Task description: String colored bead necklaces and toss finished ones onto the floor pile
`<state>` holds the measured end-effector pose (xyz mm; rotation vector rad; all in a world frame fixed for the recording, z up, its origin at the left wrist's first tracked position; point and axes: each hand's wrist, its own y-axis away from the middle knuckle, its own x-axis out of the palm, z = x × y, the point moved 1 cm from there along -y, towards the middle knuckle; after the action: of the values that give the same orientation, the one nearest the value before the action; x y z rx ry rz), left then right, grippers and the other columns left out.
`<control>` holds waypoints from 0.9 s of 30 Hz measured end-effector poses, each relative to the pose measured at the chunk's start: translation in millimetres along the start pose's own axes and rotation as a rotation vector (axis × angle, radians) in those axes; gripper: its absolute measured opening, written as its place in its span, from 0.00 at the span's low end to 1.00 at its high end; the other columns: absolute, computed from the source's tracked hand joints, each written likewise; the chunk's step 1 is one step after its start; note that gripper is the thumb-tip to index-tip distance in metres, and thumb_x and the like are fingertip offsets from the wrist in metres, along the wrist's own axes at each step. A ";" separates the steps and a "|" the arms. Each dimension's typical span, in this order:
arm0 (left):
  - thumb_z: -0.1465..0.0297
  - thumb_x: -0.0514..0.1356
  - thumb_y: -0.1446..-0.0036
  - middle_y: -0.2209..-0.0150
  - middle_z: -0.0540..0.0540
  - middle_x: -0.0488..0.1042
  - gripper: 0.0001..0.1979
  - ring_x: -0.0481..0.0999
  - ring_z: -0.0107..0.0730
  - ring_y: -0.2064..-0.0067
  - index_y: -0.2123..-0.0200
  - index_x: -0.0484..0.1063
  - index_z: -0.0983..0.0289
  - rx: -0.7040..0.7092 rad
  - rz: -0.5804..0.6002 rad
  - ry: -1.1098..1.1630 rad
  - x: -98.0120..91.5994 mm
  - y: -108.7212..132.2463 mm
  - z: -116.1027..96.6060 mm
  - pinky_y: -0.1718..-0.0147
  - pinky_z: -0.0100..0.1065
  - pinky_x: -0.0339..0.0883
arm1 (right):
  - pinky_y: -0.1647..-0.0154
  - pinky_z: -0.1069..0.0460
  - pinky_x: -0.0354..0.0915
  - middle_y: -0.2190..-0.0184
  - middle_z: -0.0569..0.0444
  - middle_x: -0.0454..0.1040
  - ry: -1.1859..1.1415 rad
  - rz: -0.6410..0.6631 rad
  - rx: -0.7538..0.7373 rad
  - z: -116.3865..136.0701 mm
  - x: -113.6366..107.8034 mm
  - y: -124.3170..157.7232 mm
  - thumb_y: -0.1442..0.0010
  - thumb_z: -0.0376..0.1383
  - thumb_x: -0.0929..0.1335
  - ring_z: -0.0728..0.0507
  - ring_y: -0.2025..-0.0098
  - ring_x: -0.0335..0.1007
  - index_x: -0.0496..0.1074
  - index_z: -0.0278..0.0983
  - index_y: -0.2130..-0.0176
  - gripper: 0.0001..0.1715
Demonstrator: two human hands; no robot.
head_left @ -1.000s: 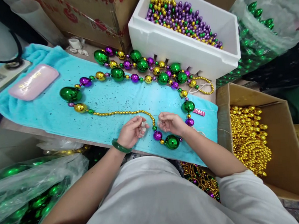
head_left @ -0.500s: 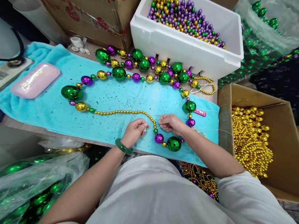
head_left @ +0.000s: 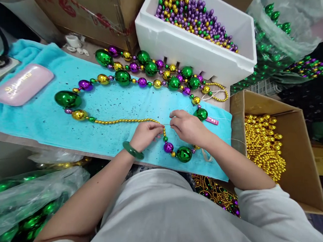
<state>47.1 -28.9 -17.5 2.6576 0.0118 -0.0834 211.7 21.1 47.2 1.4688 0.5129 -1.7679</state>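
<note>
On a blue towel (head_left: 127, 104) lies a looped bead necklace with large green beads (head_left: 122, 78), purple and gold beads, and a run of small gold beads (head_left: 117, 121). My left hand (head_left: 147, 136), a green bangle at its wrist, pinches close to the right end of that gold run. My right hand (head_left: 189, 128) is just to its right, thumb and fingers drawn together. A thin thread (head_left: 166, 125) spans the small gap between their fingertips; its ends are hidden in the fingers. A purple bead (head_left: 168, 147) and a large green bead (head_left: 184, 154) lie below the hands.
A white foam box (head_left: 196, 56) of mixed beads stands behind. At right, a cardboard box (head_left: 297, 156) holds gold beads (head_left: 263, 144). A pink case (head_left: 22, 85) lies at left. A red tag (head_left: 212, 121) lies right of my right hand. Plastic bags of green beads flank the table.
My left hand has moved up and right to the gold beads. The right hand has turned over the necklace's right side, and the hands are closer together. The view has shifted slightly.
</note>
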 end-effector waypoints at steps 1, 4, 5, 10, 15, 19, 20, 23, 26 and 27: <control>0.69 0.60 0.54 0.76 0.53 0.75 0.10 0.70 0.30 0.76 0.69 0.79 0.64 0.035 -0.001 -0.100 0.4 -0.5 -1.7 0.77 0.31 0.60 | 0.60 0.49 0.62 0.50 0.42 0.68 0.022 0.010 -0.027 1.9 -1.6 -3.4 0.36 0.30 0.59 0.40 0.51 0.62 0.73 0.32 0.61 0.14; 0.69 0.58 0.52 0.78 0.52 0.74 0.08 0.68 0.31 0.75 0.76 0.78 0.62 0.212 -0.003 -0.378 1.8 -0.3 -8.6 0.73 0.32 0.58 | 0.64 0.50 0.60 0.49 0.43 0.67 0.057 0.032 -0.104 6.4 -4.3 -13.9 0.36 0.29 0.60 0.40 0.52 0.61 0.73 0.33 0.60 0.13; 0.69 0.57 0.51 0.79 0.52 0.73 0.10 0.67 0.30 0.75 0.78 0.76 0.63 0.262 0.008 -0.441 2.3 0.1 -11.0 0.74 0.32 0.56 | 0.65 0.51 0.60 0.49 0.44 0.67 0.061 0.039 -0.124 7.4 -4.7 -17.1 0.37 0.29 0.60 0.40 0.52 0.61 0.73 0.33 0.61 0.13; 0.66 0.57 0.52 0.82 0.49 0.68 0.11 0.63 0.28 0.77 0.79 0.74 0.65 0.208 0.099 -0.375 2.1 0.9 -16.3 0.75 0.30 0.54 | 0.67 0.52 0.57 0.51 0.44 0.68 0.031 0.079 -0.119 8.2 -6.2 -29.8 0.38 0.30 0.62 0.42 0.55 0.64 0.73 0.33 0.63 0.11; 0.61 0.61 0.53 0.78 0.50 0.74 0.12 0.66 0.28 0.75 0.76 0.77 0.64 0.105 0.077 -0.148 -0.9 -1.5 -8.6 0.75 0.30 0.57 | 0.65 0.53 0.57 0.57 0.48 0.72 -0.209 0.070 0.025 -2.7 0.0 -34.3 0.40 0.31 0.64 0.45 0.61 0.66 0.75 0.33 0.62 0.10; 0.62 0.62 0.53 0.77 0.51 0.75 0.11 0.67 0.28 0.73 0.74 0.79 0.63 0.103 0.042 -0.081 -1.8 -2.6 -0.9 0.75 0.29 0.58 | 0.66 0.55 0.57 0.68 0.53 0.75 -0.462 0.163 0.224 -13.3 17.2 -28.5 0.44 0.34 0.69 0.49 0.67 0.66 0.76 0.34 0.66 0.07; 0.62 0.62 0.53 0.76 0.52 0.76 0.11 0.68 0.28 0.73 0.75 0.79 0.63 0.092 0.035 -0.062 -1.7 -2.8 0.7 0.75 0.29 0.58 | 0.67 0.55 0.57 0.70 0.54 0.75 -0.497 0.176 0.252 -13.2 22.0 -25.3 0.45 0.33 0.69 0.49 0.69 0.66 0.76 0.34 0.67 0.06; 0.63 0.63 0.54 0.73 0.53 0.77 0.10 0.69 0.29 0.73 0.72 0.79 0.64 0.016 0.021 0.010 -1.6 -3.9 5.6 0.77 0.29 0.56 | 0.66 0.55 0.57 0.70 0.54 0.75 -0.526 0.099 0.306 -5.5 32.5 -12.4 0.44 0.30 0.68 0.49 0.68 0.67 0.76 0.34 0.69 0.05; 0.66 0.64 0.55 0.72 0.54 0.79 0.10 0.71 0.30 0.73 0.69 0.80 0.64 -0.010 -0.012 0.025 -2.5 -4.9 10.0 0.77 0.29 0.59 | 0.63 0.54 0.59 0.65 0.52 0.76 -0.516 0.041 0.238 4.9 38.1 -0.8 0.44 0.30 0.67 0.48 0.64 0.68 0.76 0.35 0.68 0.07; 0.67 0.64 0.55 0.71 0.54 0.79 0.10 0.73 0.31 0.71 0.69 0.80 0.63 0.023 -0.019 0.002 -2.8 -5.0 10.9 0.75 0.30 0.62 | 0.62 0.54 0.59 0.64 0.52 0.76 -0.531 0.044 0.202 6.1 39.5 1.0 0.43 0.30 0.67 0.48 0.64 0.68 0.77 0.35 0.68 0.07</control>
<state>43.5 -29.5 -29.2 2.6810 0.0369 -0.0877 206.8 4.2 11.3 1.0571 0.0283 -2.1161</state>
